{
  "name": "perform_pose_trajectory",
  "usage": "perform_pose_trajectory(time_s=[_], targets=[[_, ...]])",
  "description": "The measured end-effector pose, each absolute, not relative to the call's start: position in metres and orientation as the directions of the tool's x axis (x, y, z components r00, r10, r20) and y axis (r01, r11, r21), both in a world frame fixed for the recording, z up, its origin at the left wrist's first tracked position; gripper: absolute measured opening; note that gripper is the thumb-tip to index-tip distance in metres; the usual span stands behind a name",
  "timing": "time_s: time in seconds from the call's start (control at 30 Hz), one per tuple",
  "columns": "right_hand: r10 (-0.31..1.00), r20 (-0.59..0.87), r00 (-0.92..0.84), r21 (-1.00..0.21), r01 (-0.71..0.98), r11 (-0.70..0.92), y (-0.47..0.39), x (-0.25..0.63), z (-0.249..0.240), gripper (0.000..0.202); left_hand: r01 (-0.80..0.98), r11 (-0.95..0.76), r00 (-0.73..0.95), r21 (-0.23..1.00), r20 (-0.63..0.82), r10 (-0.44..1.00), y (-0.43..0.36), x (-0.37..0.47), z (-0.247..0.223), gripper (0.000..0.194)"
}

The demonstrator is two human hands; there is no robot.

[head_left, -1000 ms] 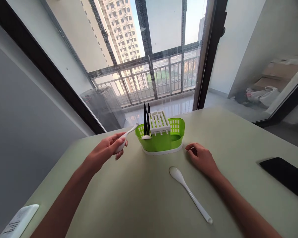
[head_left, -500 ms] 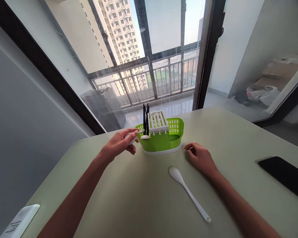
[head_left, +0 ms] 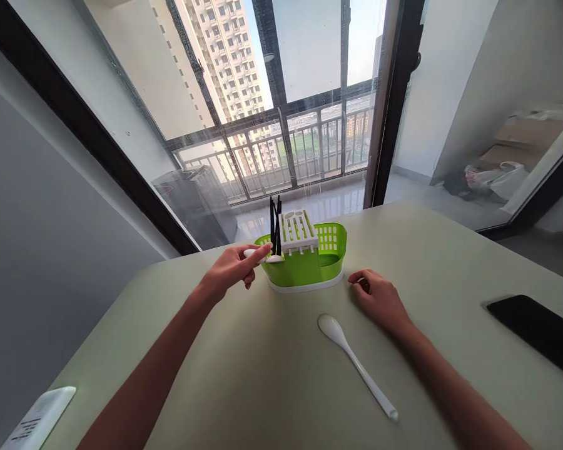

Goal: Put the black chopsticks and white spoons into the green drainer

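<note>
Near the left end of a green plastic basket [head_left: 293, 275], my left hand [head_left: 229, 270] is closed in a pinch. A small part of a white spoon [head_left: 249, 252] shows at its fingers; the rest is hidden. Black chopsticks [head_left: 274, 228] stand upright in the basket's left part. A white oval spoon bowl [head_left: 274, 259] sits at the rim in front of them, right beside my left fingertips. My right hand [head_left: 378, 295] rests on the table with loosely curled fingers, holding nothing, just right of the basket. A long-handled white spoon [head_left: 356, 362] lies nearer me.
The basket has a white slotted rack [head_left: 298, 229] on top and a white base. A black phone-like slab [head_left: 539, 331] lies at the right of the pale table [head_left: 244, 387]. A white device [head_left: 40, 415] is at the lower left. Glass doors stand behind the table.
My left hand has shifted slightly and turned; its thumb now reaches the chopsticks and less of the held white spoon shows. My right hand has stayed in place.
</note>
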State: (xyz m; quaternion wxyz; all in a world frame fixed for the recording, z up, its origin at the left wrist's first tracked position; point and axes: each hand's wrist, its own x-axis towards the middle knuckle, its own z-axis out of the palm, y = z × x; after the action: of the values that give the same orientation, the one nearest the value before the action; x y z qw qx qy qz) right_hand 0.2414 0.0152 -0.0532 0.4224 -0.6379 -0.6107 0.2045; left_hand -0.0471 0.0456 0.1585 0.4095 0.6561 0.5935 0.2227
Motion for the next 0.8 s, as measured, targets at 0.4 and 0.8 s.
perform_pose_trajectory(time_s=[0.4,0.8], targets=[[0.949,0.263,0.172,-0.779,0.618,0.104,0.015,0.241,-0.053,0.025,0.639,-0.037,0.19,0.768,-0.111,0.975,0.06,-0.045,0.134,0.064],[0.951,0.263,0.163,-0.776,0.622,0.108,0.015,0.242,-0.053,0.025,0.74,-0.149,0.186,0.656,0.014,0.982,0.057,-0.056,0.129,0.061]])
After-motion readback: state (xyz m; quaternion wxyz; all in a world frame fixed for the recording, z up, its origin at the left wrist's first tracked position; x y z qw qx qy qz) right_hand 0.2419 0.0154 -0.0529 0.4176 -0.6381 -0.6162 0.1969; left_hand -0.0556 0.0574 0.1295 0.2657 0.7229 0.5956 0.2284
